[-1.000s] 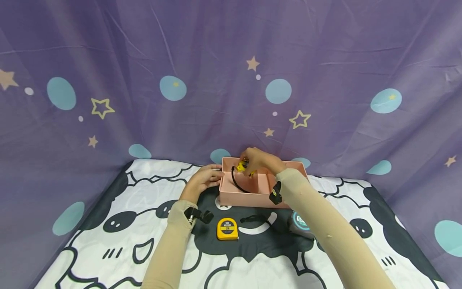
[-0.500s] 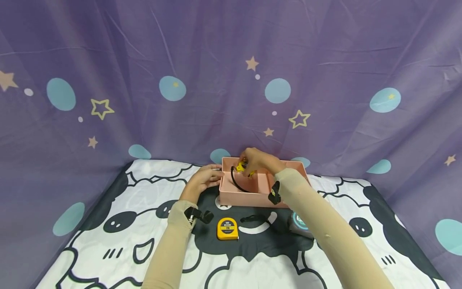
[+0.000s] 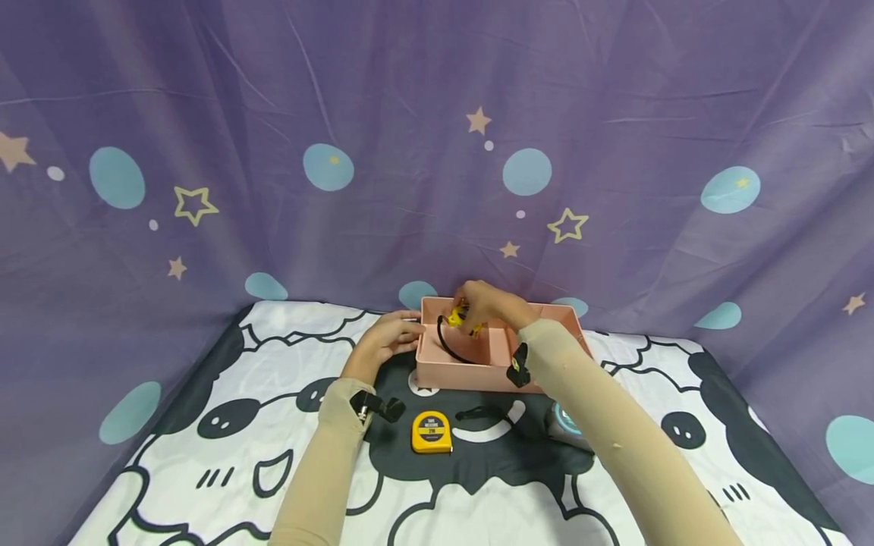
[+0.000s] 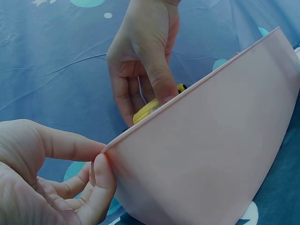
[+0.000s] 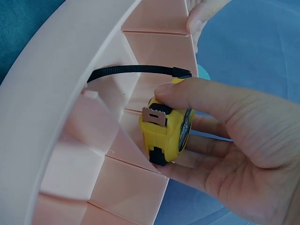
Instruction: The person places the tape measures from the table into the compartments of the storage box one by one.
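My right hand [image 3: 493, 305] reaches over the pink divided box [image 3: 464, 376] from the right. In the right wrist view its thumb and fingers grip a yellow-and-black tape measure [image 5: 161, 137], with the metal end hook showing at the front. A black wrist strap [image 5: 136, 69] curves from the tape measure across the left compartment. My left hand [image 4: 56, 173] is at the box's left end, where its thumb and index finger pinch the corner of the rim. The tape measure's lower part is hidden behind the box wall in the left wrist view.
On the patterned cloth before the box lies another yellow tape measure [image 3: 431, 434]. A grey tape measure with a teal ring [image 3: 565, 426] sits to its right, partly covered by my right forearm, with a dark strap [image 3: 479, 413] beside it. A purple curtain [image 3: 437, 152] hangs behind the box.
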The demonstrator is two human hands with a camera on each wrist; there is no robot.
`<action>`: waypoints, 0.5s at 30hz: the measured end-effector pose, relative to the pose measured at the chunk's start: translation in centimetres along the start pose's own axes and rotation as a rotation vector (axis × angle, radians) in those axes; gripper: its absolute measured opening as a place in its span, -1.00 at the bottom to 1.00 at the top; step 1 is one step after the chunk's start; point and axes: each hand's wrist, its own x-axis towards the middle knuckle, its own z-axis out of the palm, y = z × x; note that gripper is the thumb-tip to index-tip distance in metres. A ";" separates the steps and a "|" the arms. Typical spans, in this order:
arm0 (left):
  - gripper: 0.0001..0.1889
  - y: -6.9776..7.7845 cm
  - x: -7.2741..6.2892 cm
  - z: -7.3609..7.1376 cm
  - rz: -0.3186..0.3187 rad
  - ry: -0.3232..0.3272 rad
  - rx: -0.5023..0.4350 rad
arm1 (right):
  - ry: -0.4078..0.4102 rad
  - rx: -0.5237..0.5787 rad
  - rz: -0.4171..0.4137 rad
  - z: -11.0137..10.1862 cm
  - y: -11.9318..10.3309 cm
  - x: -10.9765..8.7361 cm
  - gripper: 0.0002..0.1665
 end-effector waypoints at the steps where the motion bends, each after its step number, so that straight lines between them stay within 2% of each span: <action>1: -0.41 0.0 0.0 0.0 0.000 0.001 0.003 | -0.005 0.009 0.005 0.0 0.0 0.0 -0.48; 7: -0.41 0.1 0.0 0.0 0.009 -0.001 0.004 | -0.029 0.049 0.036 -0.3 -0.3 0.0 -0.56; 15: -0.42 0.0 -0.1 0.1 0.010 -0.011 -0.010 | -0.066 0.109 0.114 -0.4 -0.5 -0.1 -0.53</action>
